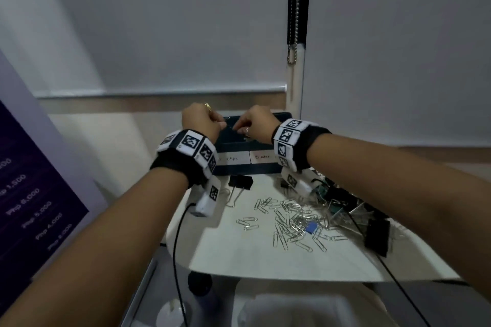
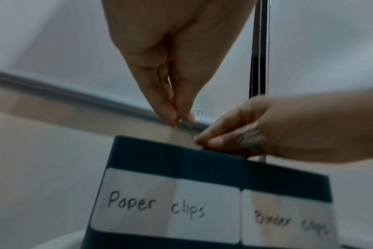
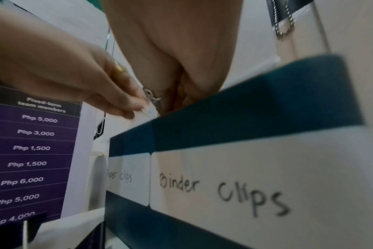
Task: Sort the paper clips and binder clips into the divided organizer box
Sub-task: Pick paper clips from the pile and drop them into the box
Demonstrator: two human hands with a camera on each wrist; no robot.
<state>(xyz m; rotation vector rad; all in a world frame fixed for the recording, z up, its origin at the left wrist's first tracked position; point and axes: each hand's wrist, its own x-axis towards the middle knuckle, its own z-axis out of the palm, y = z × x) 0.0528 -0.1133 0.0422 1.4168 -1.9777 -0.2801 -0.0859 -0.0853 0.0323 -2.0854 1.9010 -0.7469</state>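
Observation:
The dark blue organizer box (image 1: pixel 240 167) stands at the back of the white table (image 1: pixel 239 255). Its front labels read "Paper clips" (image 2: pixel 160 205) and "Binder clips" (image 3: pixel 221 188). Both hands hover over the box's paper clips side. My left hand (image 1: pixel 221 124) pinches one end of a thin wire paper clip (image 2: pixel 189 130), and my right hand (image 1: pixel 239 130) pinches the other end just above the rim. The left wrist view shows the left fingertips (image 2: pixel 170 116) and the right hand (image 2: pixel 202 143) joined by the clip. The inside of the box is mostly hidden.
A heap of loose paper clips (image 1: pixel 292 220) lies mid-table with a small blue binder clip (image 1: pixel 310 227) in it. Black binder clips (image 1: pixel 240 181) (image 1: pixel 377 236) lie near the box and at the right edge. A purple poster (image 1: pixel 32 207) stands left; a bead chain (image 1: pixel 293 7) hangs behind.

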